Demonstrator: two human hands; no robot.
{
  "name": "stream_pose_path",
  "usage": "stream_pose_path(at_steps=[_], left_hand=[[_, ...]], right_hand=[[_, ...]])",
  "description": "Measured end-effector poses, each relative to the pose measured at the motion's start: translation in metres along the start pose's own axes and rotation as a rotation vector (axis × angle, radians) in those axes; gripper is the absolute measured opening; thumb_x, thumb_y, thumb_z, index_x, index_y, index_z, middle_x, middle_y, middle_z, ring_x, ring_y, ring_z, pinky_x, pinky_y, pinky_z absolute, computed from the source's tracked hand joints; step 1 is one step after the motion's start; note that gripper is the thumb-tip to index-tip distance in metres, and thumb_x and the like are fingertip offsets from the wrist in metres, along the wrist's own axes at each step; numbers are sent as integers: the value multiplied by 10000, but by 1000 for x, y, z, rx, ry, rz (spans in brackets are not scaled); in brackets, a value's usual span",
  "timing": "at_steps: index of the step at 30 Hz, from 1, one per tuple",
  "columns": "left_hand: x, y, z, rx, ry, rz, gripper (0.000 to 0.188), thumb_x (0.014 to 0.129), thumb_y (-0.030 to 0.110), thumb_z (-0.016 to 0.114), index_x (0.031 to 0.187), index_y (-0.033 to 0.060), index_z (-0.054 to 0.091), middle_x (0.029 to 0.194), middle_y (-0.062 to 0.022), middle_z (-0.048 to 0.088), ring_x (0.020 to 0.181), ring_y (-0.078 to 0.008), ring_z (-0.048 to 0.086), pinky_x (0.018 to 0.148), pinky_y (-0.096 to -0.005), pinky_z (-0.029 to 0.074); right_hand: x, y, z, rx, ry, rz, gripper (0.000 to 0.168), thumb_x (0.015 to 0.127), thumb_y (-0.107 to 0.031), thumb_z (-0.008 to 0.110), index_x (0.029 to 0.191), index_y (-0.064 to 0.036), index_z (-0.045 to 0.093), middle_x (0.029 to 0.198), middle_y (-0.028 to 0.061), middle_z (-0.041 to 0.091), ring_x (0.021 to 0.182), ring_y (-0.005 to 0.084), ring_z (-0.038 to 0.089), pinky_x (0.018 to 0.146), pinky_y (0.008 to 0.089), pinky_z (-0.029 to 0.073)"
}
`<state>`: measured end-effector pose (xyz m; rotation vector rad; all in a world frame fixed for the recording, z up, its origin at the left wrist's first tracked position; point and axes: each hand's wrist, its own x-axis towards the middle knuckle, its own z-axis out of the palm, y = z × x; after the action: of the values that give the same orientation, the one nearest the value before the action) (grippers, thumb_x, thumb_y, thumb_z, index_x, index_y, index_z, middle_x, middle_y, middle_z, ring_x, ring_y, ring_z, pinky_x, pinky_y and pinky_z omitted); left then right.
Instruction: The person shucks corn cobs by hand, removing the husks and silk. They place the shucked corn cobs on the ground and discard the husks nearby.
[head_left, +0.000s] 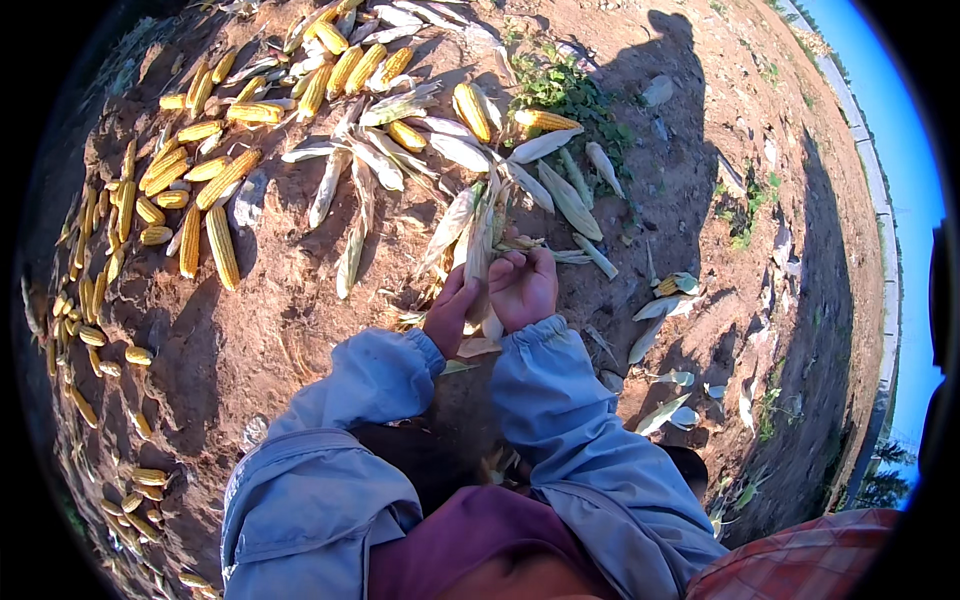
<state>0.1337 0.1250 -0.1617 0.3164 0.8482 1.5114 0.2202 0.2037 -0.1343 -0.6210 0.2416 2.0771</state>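
Note:
Both my hands are together over the soil, around an ear of corn in its pale dry husk (480, 244). My left hand (451, 311) is closed on the lower part of that husked ear. My right hand (523, 289) is beside it, fingers curled at the husk's right side; what lies inside those fingers is partly hidden. Loose husks (568, 199) lie just beyond my hands. A husked-bare yellow ear of corn (471, 112) and another yellow ear (547, 120) rest among them.
Many yellow ears (225, 180) lie in heaps and a long spread on the left. Green weeds (562, 86) grow ahead. A partly husked ear (666, 286) and husk scraps lie on the right. Shadows cross the soil, and a pale wall (877, 172) runs along the far right.

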Motion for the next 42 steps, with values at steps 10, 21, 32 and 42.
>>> stream_pose_path(at_steps=[10, 21, 32, 42], left_hand=[[19, 59, -2, 31, 42, 66, 263, 921, 246, 409, 904, 0, 498, 766, -85, 571, 697, -142, 568, 651, -273, 488], [49, 88, -85, -340, 497, 151, 323, 890, 349, 448, 868, 27, 466, 690, -68, 483, 585, -207, 494, 536, -355, 442], [-3, 111, 9, 35, -84, 314, 556, 889, 459, 397, 1123, -41, 463, 871, -94, 560, 739, -154, 540, 682, -273, 449], [-23, 120, 16, 419, -111, 493, 411, 901, 268, 378, 1096, -66, 517, 983, -132, 559, 868, -185, 538, 779, -294, 422]], right_hand=[[-15, 27, 24, -461, -155, 141, 116, 809, -153, 357, 755, -88, 437, 719, 37, 455, 544, 116, 330, 521, 266, 320], [-97, 10, -11, -990, -28, 312, 120, 754, -165, 372, 701, -67, 417, 647, 67, 422, 462, 134, 328, 454, 289, 354], [-92, -21, 14, -1457, -241, 21, 227, 855, -178, 476, 1007, -15, 520, 913, 33, 524, 621, 60, 429, 561, 189, 360], [-59, 10, 109, -1434, -654, -226, 309, 837, -151, 585, 1088, -5, 480, 976, 43, 482, 664, 50, 434, 584, 187, 377]])
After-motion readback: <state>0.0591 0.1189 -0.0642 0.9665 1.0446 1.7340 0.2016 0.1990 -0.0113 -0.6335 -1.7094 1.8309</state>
